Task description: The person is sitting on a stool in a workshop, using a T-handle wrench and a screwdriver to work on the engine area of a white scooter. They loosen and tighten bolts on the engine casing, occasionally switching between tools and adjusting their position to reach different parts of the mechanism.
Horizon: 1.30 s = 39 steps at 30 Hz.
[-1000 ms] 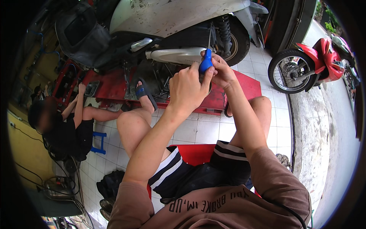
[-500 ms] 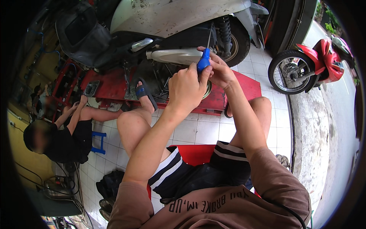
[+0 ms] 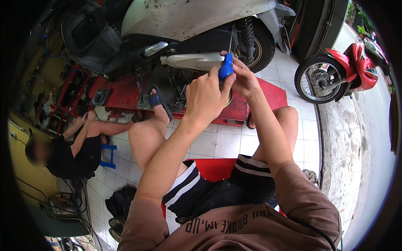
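Head view shows a person sitting low on a red stool [image 3: 215, 167], with bare knees up and both arms stretched out in front. Near the bottom is a brown shirt, then striped dark shorts. Going farther, the left hand [image 3: 204, 97] is curled closed, and its thumb and fingers pinch the blue handle [image 3: 225, 67] of a tool, most likely a screwdriver. The right hand [image 3: 243, 77] is also closed around that same blue handle from the right side, so both hands grip it together. The handle sits up high between the two hands, just in front of the scooter [image 3: 188, 25]. A thin metal shaft seems to run up from it toward the dark parts under the scooter's white body, but the tip is too small to see. Just behind the hands is the silver exhaust pipe [image 3: 188, 60], and under it a red lift platform [image 3: 125, 94] that carries the scooter. It looks like the step now is turning or pushing the tool on a part by the back wheel. The next move would need a firm, steady grip so the tip does not slip off. On the left, another person in black [image 3: 71, 152] sits on the tiled floor [image 3: 217, 144]. Far right stands a red motorbike [image 3: 335, 71].
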Motion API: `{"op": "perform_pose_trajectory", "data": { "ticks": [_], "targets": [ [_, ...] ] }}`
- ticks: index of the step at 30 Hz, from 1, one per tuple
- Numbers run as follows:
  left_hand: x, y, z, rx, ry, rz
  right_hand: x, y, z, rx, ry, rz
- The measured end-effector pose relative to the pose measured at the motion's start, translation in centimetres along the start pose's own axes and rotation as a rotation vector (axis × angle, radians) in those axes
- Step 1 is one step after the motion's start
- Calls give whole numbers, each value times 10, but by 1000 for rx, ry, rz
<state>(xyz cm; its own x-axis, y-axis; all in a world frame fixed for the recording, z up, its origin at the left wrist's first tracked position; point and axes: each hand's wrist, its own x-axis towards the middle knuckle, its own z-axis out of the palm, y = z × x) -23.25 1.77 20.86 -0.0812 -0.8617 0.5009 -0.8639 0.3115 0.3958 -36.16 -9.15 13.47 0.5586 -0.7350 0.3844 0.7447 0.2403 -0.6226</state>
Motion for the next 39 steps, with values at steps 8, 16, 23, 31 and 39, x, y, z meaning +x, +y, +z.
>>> {"op": "perform_pose_trajectory", "data": {
  "ticks": [8, 16, 23, 31, 39],
  "targets": [
    [0, 6, -2, -64, 133, 179, 6, 3, -19, 105, -51, 26],
    [0, 1, 4, -76, 212, 214, -2, -2, 11, 134, -57, -53],
    [-1, 6, -1, -47, 126, 162, 2, 4, -5, 94, -55, -82],
    [-1, 5, 0, -76, 202, 365, 0, 5, -2, 233, 24, 4],
    [0, 6, -4, -77, 120, 264, 3, 4, -8, 141, 130, -46]
  ]
}}
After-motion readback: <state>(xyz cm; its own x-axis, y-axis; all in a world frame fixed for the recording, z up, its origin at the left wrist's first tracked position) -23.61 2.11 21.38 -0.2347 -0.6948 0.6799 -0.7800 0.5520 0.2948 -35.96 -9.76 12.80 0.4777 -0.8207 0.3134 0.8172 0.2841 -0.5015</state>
